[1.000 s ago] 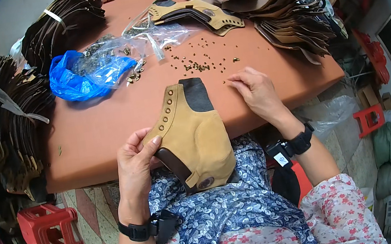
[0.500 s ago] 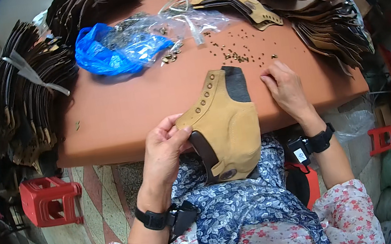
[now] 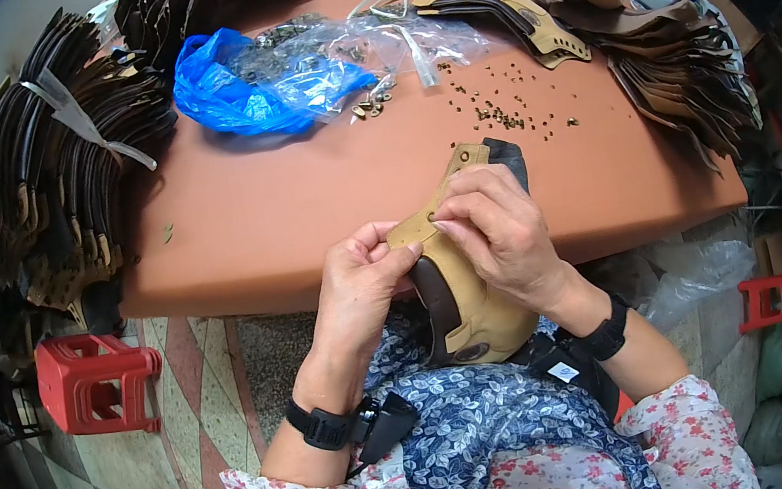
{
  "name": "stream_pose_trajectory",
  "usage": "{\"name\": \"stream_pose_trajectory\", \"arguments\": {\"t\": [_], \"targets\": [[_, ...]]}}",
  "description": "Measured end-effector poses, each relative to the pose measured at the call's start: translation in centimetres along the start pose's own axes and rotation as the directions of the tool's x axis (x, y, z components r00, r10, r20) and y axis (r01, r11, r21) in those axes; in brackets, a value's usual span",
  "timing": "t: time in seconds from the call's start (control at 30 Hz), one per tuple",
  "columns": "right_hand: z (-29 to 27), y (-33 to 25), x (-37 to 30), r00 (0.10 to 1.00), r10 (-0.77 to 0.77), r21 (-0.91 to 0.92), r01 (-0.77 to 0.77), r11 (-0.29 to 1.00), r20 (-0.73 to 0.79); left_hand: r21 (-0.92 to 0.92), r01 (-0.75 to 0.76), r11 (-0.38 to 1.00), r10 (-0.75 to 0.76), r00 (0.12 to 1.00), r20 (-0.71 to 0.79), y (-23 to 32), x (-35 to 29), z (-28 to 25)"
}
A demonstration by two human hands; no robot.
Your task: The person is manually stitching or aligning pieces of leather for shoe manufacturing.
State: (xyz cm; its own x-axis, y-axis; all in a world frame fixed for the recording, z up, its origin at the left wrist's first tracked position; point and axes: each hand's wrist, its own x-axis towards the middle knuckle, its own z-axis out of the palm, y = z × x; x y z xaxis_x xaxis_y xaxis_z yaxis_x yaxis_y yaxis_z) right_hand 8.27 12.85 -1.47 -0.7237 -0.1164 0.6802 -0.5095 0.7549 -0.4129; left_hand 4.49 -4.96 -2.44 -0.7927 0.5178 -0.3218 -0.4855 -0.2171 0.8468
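Observation:
A tan shoe upper (image 3: pixel 491 316) with a dark brown padded collar and a grey lining leans over my lap against the table edge. My left hand (image 3: pixel 355 285) grips its eyelet strip, thumb on top and fingers beneath. Closed in a pinch, my right hand (image 3: pixel 503 236) presses on that strip beside a small round metal eyelet (image 3: pixel 431 217). Whatever its fingertips hold is too small to make out. Another eyelet (image 3: pixel 465 156) shows at the strip's far end; the fingers cover the part between. Small brass-coloured pieces (image 3: pixel 499 117) lie scattered beyond my hands.
On the orange-brown table (image 3: pixel 235 217), a blue plastic bag (image 3: pixel 235 116) and clear bags of metal parts lie centrally. Tied stacks of dark uppers (image 3: pixel 48 184) stand left, more uppers (image 3: pixel 678 65) right. A tan upper (image 3: pixel 501 0) lies behind. A red stool (image 3: pixel 99 384) stands left.
My right hand has moved from the tabletop beside the scattered metal pieces to the upper's eyelet strip, where it pinches. My left hand keeps its grip; the view has shifted slightly.

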Motion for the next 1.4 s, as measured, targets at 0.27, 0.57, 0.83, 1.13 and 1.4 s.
{"name": "stream_pose_trajectory", "arguments": {"t": [0.27,0.57,0.83,1.13,1.4], "targets": [[1.5,0.3,-0.1,0.997,-0.069,-0.082,0.072,0.994,0.028,-0.05,0.01,0.999,-0.01,1.0,0.008,0.0,0.1,0.0],[1.3,0.1,-0.3,0.997,-0.058,-0.054,0.061,0.997,0.055,-0.046,0.023,0.999,-0.023,1.0,0.007,-0.2,0.2,-0.2],[1.1,0.0,-0.4,0.997,-0.024,-0.047,0.027,0.999,0.073,-0.047,0.025,0.999,-0.025,1.0,0.004,-0.3,0.4,-0.2],[0.7,0.0,0.0,0.989,-0.029,-0.065,0.039,0.997,0.144,-0.002,0.012,1.0,-0.012,1.0,-0.013,-0.1,0.3,0.0],[1.2,0.0,0.1,0.997,-0.031,-0.036,0.034,0.999,0.075,0.037,0.021,0.999,-0.02,1.0,-0.011,-0.2,0.4,-0.3]]}}
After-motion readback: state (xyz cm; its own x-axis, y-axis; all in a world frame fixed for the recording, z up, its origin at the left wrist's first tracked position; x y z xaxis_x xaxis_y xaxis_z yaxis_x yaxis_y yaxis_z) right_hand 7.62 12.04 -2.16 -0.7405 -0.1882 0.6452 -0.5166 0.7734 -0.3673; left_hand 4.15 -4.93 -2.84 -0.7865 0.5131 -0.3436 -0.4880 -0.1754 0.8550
